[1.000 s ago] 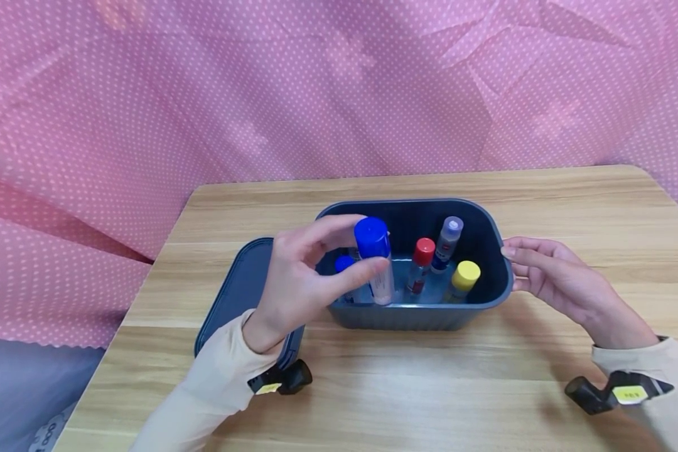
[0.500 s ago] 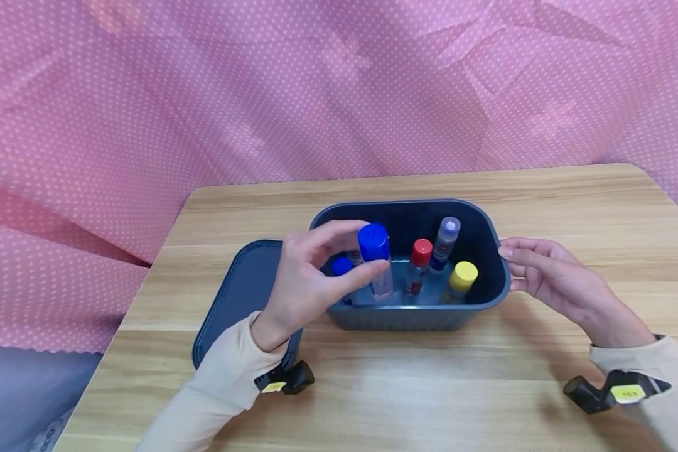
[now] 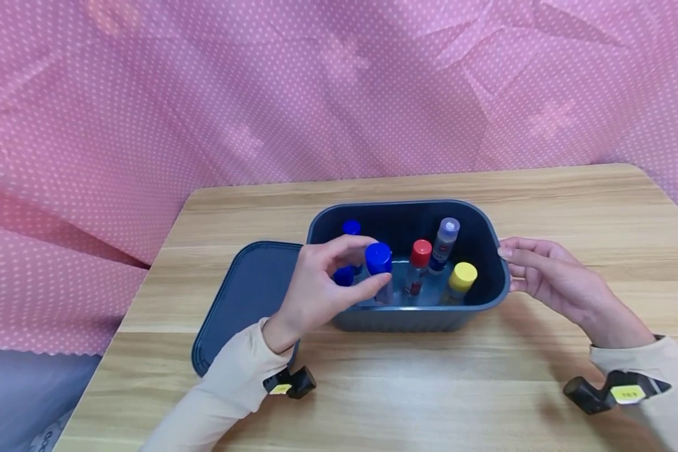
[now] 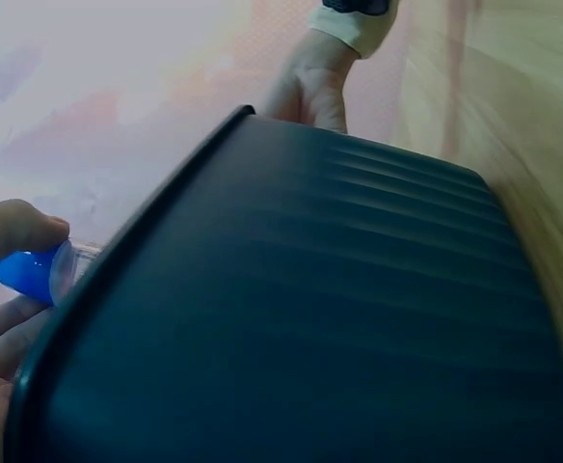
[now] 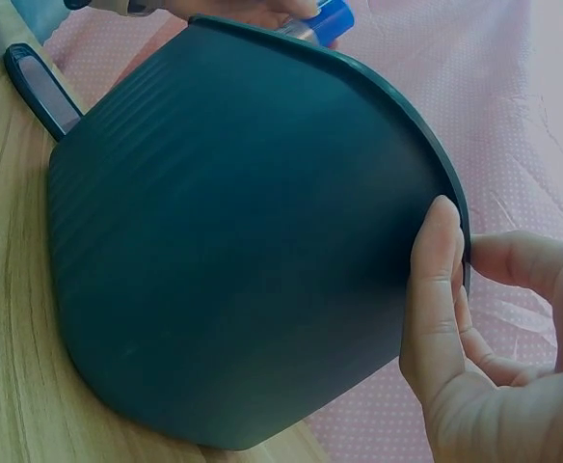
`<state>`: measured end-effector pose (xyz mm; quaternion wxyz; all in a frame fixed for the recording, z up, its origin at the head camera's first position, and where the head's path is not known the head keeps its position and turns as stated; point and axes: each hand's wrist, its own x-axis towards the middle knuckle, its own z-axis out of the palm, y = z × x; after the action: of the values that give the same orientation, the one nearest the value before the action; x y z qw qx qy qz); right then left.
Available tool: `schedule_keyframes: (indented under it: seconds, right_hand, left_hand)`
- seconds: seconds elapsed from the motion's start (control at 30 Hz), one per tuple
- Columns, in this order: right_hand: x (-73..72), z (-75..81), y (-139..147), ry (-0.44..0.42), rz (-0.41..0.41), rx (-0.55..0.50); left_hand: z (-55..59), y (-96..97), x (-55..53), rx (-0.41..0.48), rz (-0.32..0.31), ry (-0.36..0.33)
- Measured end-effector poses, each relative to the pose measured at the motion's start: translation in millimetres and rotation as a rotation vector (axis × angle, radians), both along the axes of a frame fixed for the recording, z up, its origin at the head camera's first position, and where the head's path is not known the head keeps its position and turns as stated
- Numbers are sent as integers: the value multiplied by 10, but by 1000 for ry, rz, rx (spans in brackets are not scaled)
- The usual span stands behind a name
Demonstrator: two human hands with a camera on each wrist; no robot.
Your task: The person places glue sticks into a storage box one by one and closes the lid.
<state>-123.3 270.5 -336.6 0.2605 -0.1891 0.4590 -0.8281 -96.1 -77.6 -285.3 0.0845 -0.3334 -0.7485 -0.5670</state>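
My left hand (image 3: 324, 282) pinches a glue bottle (image 3: 379, 258) by its blue cap, thumb on the near side. The clear body of the bottle reaches down inside the dark blue bin (image 3: 401, 319). At the bin's right end, my right hand (image 3: 554, 276) grips the rim between thumb and fingers, as the right wrist view also shows with the thumb (image 5: 498, 253) over the edge. Standing in the bin are a red-capped bottle (image 3: 420, 254), a yellow-capped bottle (image 3: 462, 277), a bottle with a translucent cap (image 3: 446, 242) and two blue-capped ones, the front one (image 3: 344, 276) partly behind my left hand.
A dark blue lid (image 3: 248, 295) lies flat on the wooden table (image 3: 418, 389), left of the bin and partly under my left forearm. Beyond the table's back edge hangs a pink dotted cloth (image 3: 316, 94). Each sleeve carries a black wrist camera (image 3: 290, 382).
My left hand has lowered the blue-capped bottle further into the bin and slightly toward me, uncovering the rear blue cap. The right hand keeps its hold on the rim.
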Motion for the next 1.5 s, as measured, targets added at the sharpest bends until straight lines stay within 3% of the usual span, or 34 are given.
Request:
schedule_keyframes:
  seconds: [0.57, 0.8, 1.07, 1.33, 1.5]
  right_hand:
    - [16, 17, -7, 6, -28, 56]
    - [9, 3, 5, -1, -25, 32]
    - [27, 38, -2, 1, -31, 72]
    - [13, 19, 6, 2, -10, 36]
    - [12, 18, 3, 11, -6, 37]
  left_hand:
    - [-11, 42, -14, -200, -1, -91]
    - [-9, 48, -8, -288, -7, -77]
    - [0, 61, -24, -332, -4, -47]
    - [53, 92, -44, -377, -43, -108]
    - [73, 107, -61, -451, -38, -113]
